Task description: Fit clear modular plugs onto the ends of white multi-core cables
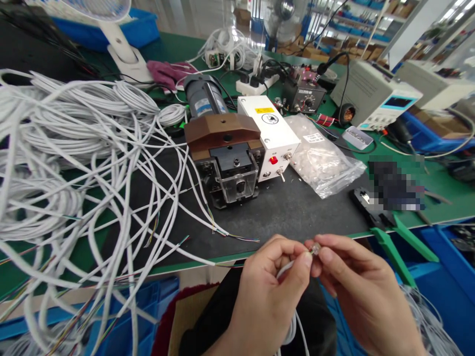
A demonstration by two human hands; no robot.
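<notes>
I have both hands close together in front of the lap, just off the near edge of the green surface (452, 179). My left hand (276, 289) pinches a white cable (285, 269) near its end; my right hand (356, 279) grips a small clear connector (315, 248) between thumb and fingers, right at the left thumb tip. How far the wires sit inside it I cannot tell. Left of me lies a heap of white cables (126, 96), several with bared coloured wires. Ahead, a brown-topped machine (222, 129) stands beside a white control box (269, 129), next to a clear plastic bag (322, 160). Green-handled pliers (383, 218) rest to the right, overhanging the edge.
</notes>
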